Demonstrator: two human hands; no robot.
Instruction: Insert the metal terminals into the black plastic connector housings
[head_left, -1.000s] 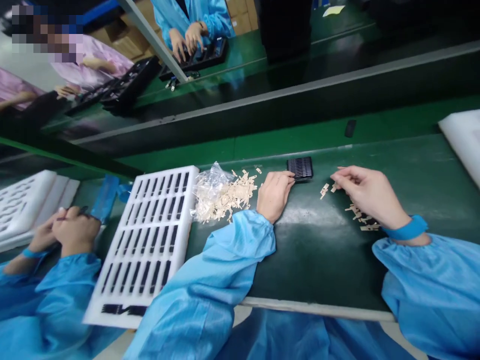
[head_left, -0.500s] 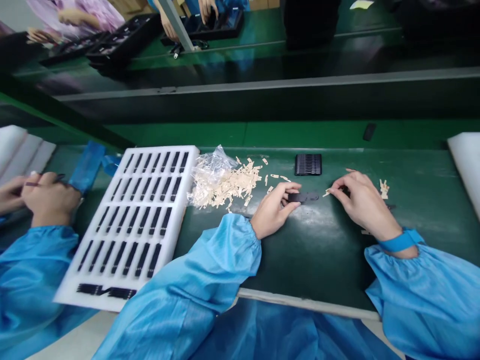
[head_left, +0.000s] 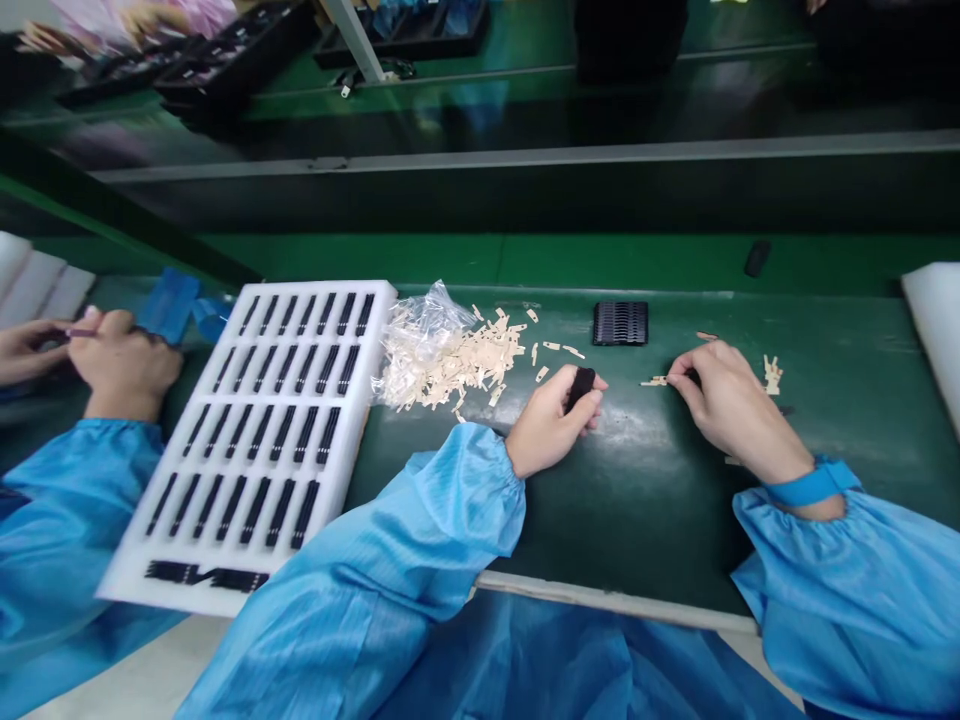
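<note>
My left hand [head_left: 553,420] is closed around a small black strip [head_left: 579,388], which now stands tilted up between thumb and fingers. To its right, my right hand [head_left: 724,400] pinches a small cream-coloured tab [head_left: 657,381] just above the green work surface. A heap of similar cream tabs [head_left: 469,360], partly under a clear plastic bag [head_left: 429,325], lies left of my left hand. Beyond both hands is a neat stack of black strips [head_left: 620,324]. A few more tabs [head_left: 772,375] lie beside my right hand.
A white foam tray [head_left: 367,400] with rows of black strips stands on the left. A co-worker's hands [head_left: 124,365] are at work beyond it. White foam [head_left: 934,310] sits at the right edge. A dark flat piece [head_left: 757,258] lies at the back.
My left hand has turned the black strip from lying flat to pointing up. My right hand still pinches the tab, now held more level. The view has shifted slightly.
</note>
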